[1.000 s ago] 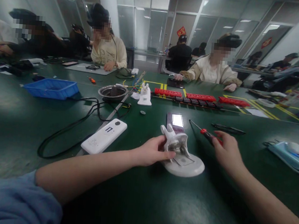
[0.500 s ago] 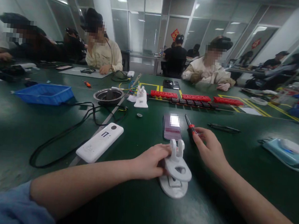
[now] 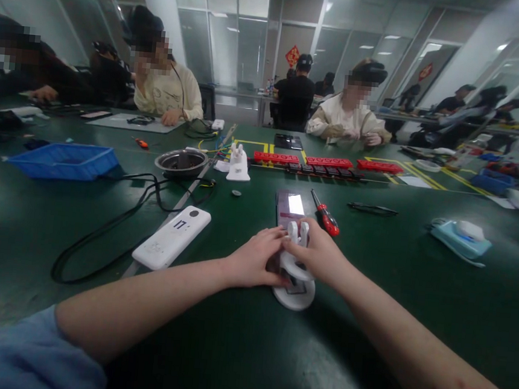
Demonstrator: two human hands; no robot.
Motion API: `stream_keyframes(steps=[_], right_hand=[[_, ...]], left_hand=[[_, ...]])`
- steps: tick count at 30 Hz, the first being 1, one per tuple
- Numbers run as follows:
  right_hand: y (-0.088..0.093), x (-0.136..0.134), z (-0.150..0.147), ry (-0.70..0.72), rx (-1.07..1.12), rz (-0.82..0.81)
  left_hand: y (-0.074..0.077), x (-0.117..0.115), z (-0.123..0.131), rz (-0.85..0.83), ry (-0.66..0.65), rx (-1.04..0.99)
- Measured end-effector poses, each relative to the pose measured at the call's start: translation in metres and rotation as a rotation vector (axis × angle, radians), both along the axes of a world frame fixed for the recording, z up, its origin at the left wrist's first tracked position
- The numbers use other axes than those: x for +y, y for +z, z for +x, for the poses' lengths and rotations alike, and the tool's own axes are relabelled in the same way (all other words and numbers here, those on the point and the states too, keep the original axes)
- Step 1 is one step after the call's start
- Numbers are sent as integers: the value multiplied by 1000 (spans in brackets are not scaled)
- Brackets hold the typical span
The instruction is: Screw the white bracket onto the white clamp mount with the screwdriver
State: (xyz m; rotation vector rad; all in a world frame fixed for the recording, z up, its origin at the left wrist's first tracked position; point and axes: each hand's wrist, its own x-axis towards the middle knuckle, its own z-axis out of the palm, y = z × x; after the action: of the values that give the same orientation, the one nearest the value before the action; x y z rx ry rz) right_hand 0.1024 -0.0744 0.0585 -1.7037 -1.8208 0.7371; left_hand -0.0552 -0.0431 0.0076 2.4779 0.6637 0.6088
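Observation:
A white plastic stand (image 3: 296,297) with a round base and two upright prongs is on the green table in front of me. My left hand (image 3: 256,258) grips it from the left, the thumb low by the base. From the right, my right hand (image 3: 321,248) closes around its upper part, just below and beside the prongs; some fingertips are hidden behind it. Just beyond the hands lies a phone (image 3: 288,206) with a lit screen, partly covered. A red and black screwdriver (image 3: 327,218) rests on the table beyond my right hand, touched by neither hand.
To the left are a white power bank (image 3: 172,238), black cables, a blue tray (image 3: 65,162) and a metal bowl (image 3: 182,162). Another white stand (image 3: 238,165) and red strips (image 3: 329,162) lie farther back. Tweezers (image 3: 371,209) and a light-blue box (image 3: 461,239) are rightward. People sit opposite.
My right hand has let go of the screwdriver, leaving it on the table, and has moved left onto the white stand. My left hand stays on the stand. The view has shifted slightly.

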Motion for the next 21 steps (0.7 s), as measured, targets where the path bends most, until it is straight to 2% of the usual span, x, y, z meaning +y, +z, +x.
stream_keyframes(steps=[5, 8, 16, 21], right_hand=[[2, -4, 7, -55, -80, -7], [2, -7, 23, -118, -127, -13], [8, -28, 117, -450, -169, -155], [8, -35, 173, -563, -136, -153]], left_hand=[[3, -1, -3, -58, 108, -9], [2, -1, -4, -90, 141, -2], [11, -7, -5, -164, 125, 18], [10, -6, -2, -185, 166, 20]])
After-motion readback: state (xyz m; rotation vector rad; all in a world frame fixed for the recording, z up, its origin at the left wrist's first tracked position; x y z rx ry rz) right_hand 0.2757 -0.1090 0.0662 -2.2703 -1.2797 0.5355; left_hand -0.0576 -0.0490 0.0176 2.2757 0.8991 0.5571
